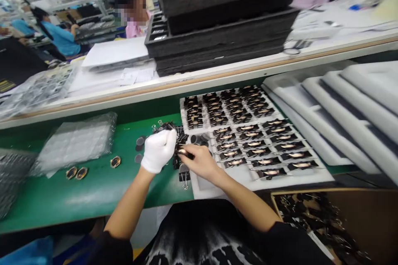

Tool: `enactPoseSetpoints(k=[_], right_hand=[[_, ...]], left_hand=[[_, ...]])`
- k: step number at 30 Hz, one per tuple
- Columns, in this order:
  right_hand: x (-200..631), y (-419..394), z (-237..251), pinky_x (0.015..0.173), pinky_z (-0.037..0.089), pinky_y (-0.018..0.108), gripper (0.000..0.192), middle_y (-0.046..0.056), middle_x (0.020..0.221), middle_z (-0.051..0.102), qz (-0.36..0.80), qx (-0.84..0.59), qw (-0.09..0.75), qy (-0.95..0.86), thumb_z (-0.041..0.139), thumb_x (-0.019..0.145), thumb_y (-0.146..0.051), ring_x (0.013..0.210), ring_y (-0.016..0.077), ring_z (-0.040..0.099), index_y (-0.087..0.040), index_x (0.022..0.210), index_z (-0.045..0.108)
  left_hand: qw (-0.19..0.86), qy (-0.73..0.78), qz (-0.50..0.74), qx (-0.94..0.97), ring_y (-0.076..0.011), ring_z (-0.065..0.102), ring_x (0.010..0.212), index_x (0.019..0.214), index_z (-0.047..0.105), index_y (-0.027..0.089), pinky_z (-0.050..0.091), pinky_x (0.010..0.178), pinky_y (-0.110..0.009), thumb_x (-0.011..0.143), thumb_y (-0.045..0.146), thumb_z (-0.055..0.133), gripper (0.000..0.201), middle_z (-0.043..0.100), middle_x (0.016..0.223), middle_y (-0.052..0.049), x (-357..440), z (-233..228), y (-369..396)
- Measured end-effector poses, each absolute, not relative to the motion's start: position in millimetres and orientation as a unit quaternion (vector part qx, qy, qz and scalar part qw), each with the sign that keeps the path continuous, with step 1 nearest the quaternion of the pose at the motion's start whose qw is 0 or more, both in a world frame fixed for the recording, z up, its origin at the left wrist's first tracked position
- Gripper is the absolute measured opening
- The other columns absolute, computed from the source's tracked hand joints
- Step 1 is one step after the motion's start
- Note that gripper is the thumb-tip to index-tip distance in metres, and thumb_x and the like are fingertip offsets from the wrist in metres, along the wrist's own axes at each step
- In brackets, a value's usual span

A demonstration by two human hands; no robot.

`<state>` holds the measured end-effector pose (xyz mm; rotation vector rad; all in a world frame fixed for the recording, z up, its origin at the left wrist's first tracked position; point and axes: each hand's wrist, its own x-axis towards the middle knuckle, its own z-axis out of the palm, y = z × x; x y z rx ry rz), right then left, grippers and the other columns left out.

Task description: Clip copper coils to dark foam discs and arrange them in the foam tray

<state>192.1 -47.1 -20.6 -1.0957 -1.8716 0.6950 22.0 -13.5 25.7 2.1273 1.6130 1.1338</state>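
Black shirt (199, 232): white-printed
Left hand (159, 149): gloved, curled; cannot tell its hold
Right hand (199, 161): pinching a gold-rimmed piece (183, 152)
White tray (199, 190): rows of clipped pieces (270, 172)

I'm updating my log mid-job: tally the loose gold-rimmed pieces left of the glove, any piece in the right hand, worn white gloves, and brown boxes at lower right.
Loose gold-rimmed pieces: 3
Piece in the right hand: 1
White glove: 1
Brown box: 1
Total: 6
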Motion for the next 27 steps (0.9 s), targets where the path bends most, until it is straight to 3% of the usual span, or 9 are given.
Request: enactPoseSetpoints(k=[2, 3, 6, 8, 12, 14, 19, 23, 27], right_hand=[[196.8, -54.9, -13.3, 0.081, 0.054, 0.033, 0.016, 0.009, 0.102, 0.08, 0.222, -0.439, 0.426, -0.759, 0.059, 0.095, -0.019, 0.091, 0.0236, 0.073, -0.019, 0.1, 0.075], [199.1, -60.1, -11.0, 0.085, 0.055, 0.037, 0.021, 0.013, 0.111, 0.08, 0.182, -0.443, 0.427, -0.767, 0.057, 0.096, -0.017, 0.099, 0.0264, 0.073, -0.017, 0.107, 0.075], [206.7, -80.6, -9.3, 0.091, 0.053, 0.044, 0.031, 0.017, 0.119, 0.078, 0.039, -0.447, 0.412, -0.793, 0.05, 0.098, -0.008, 0.11, 0.0289, 0.072, -0.015, 0.12, 0.072], [213.9, -97.0, -10.8, 0.102, 0.05, 0.051, 0.037, 0.016, 0.125, 0.076, -0.008, -0.451, 0.394, -0.801, 0.051, 0.098, -0.007, 0.119, 0.0296, 0.069, -0.017, 0.129, 0.067], [236.7, -127.4, -14.4, 0.114, 0.046, 0.056, 0.071, 0.019, 0.153, 0.056, 0.113, -0.509, 0.406, -0.75, 0.075, 0.09, -0.031, 0.141, 0.0346, 0.054, -0.022, 0.154, 0.047], [251.3, -138.2, -16.5, 0.111, 0.053, 0.047, 0.071, 0.017, 0.15, 0.059, 0.206, -0.545, 0.448, -0.678, 0.076, 0.089, -0.034, 0.136, 0.0308, 0.059, -0.024, 0.154, 0.047], [294.1, -161.3, -19.3, 0.105, 0.057, 0.04, 0.029, 0.009, 0.124, 0.072, 0.288, -0.579, 0.485, -0.589, 0.065, 0.096, -0.023, 0.117, 0.024, 0.07, -0.026, 0.125, 0.07], [327.6, -177.2, -15.9, 0.101, 0.058, 0.039, 0.027, 0.009, 0.121, 0.072, 0.278, -0.598, 0.446, -0.606, 0.069, 0.095, -0.029, 0.111, 0.0239, 0.071, -0.026, 0.122, 0.072], [350.9, -175.0, -20.3, 0.097, 0.058, 0.04, 0.043, 0.007, 0.115, 0.074, 0.236, -0.621, 0.418, -0.62, 0.075, 0.093, -0.038, 0.104, 0.025, 0.071, -0.029, 0.134, 0.067]], left_hand=[[0.127, 0.553, 0.342, 0.749, -0.0235, 0.075, 0.097, 0.097, 0.075, 0.022, 0.055, 0.089, -0.033, 0.099, 0.042, 0.048, 0.033, 0.08, 0.103, -0.009, 18.1, 29.7, -23.4], [0.155, 0.565, 0.318, 0.745, -0.0234, 0.075, 0.092, 0.099, 0.074, 0.023, 0.056, 0.084, -0.033, 0.099, 0.044, 0.049, 0.033, 0.08, 0.102, -0.008, 16.6, 29.9, -28.3], [0.373, 0.568, 0.233, 0.695, -0.0201, 0.063, 0.053, 0.073, 0.065, 0.023, 0.051, 0.058, -0.032, 0.1, 0.056, 0.048, 0.046, 0.069, 0.06, -0.003, 16.7, 25.3, -41.7], [0.474, 0.542, 0.231, 0.654, -0.0188, 0.057, 0.046, 0.066, 0.06, 0.024, 0.047, 0.052, -0.031, 0.099, 0.06, 0.049, 0.05, 0.06, 0.05, 0.0, 20.6, 20.7, -49.6], [0.503, 0.501, 0.243, 0.661, -0.0199, 0.06, 0.054, 0.079, 0.067, 0.024, 0.049, 0.054, -0.032, 0.098, 0.058, 0.054, 0.041, 0.064, 0.057, -0.001, 36.4, 13.5, -61.9], [0.498, 0.487, 0.22, 0.683, -0.0211, 0.064, 0.059, 0.091, 0.072, 0.023, 0.053, 0.058, -0.033, 0.098, 0.055, 0.054, 0.037, 0.067, 0.063, -0.001, 47.9, 11.1, -66.6], [0.466, 0.436, 0.155, 0.754, -0.0217, 0.071, 0.078, 0.111, 0.075, 0.026, 0.06, 0.077, -0.035, 0.1, 0.043, 0.051, 0.032, 0.076, 0.085, -0.002, 81.0, 8.0, -78.3], [0.461, 0.386, 0.134, 0.788, -0.025, 0.072, 0.108, 0.128, 0.07, 0.027, 0.059, 0.098, -0.039, 0.097, 0.039, 0.06, 0.034, 0.076, 0.122, -0.005, 101.8, 2.1, -86.2], [0.39, 0.374, 0.17, 0.824, -0.027, 0.073, 0.103, 0.123, 0.071, 0.027, 0.059, 0.094, -0.041, 0.097, 0.042, 0.063, 0.031, 0.078, 0.114, -0.005, 121.2, -9.6, -92.3]])
